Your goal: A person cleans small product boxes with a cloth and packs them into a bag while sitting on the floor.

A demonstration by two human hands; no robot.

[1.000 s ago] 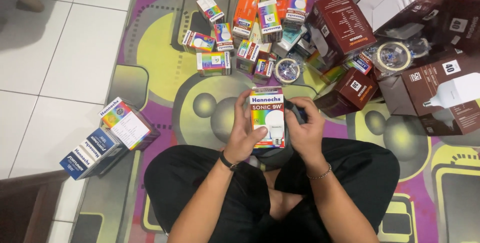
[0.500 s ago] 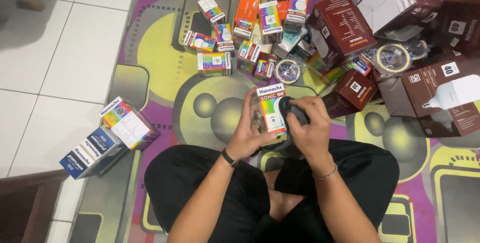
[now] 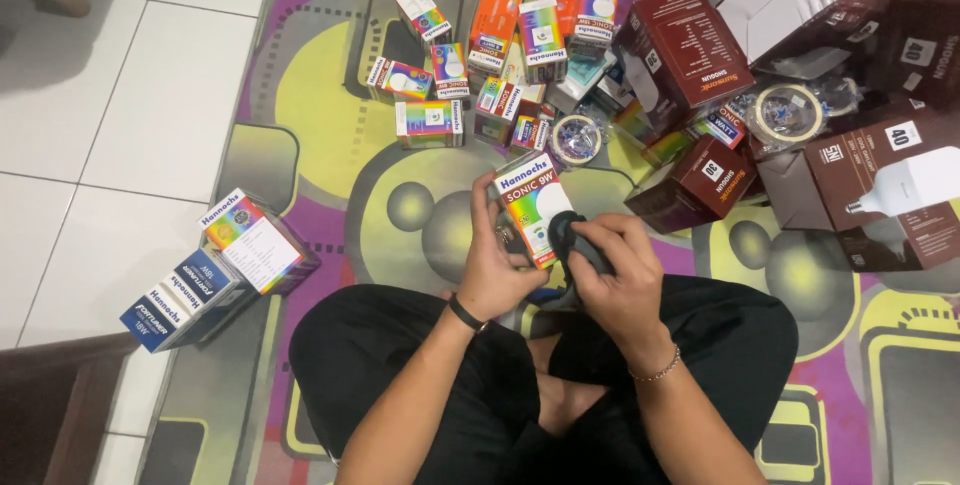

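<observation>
While I watch from above, the left hand (image 3: 497, 270) pinches a rainbow bulb box (image 3: 532, 203), tilted over the lap, as the right hand (image 3: 622, 280) curls its fingers tight around a dark cloth (image 3: 577, 242) touching it

I see rainbow bulb box (image 3: 530, 207) tilted in middle, small colourful boxes (image 3: 500, 55) above, big dark-red boxes (image 3: 690, 55) right.

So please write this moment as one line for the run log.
left hand: holds bulb box | right hand: presses dark cloth on box | floor: mat
</observation>
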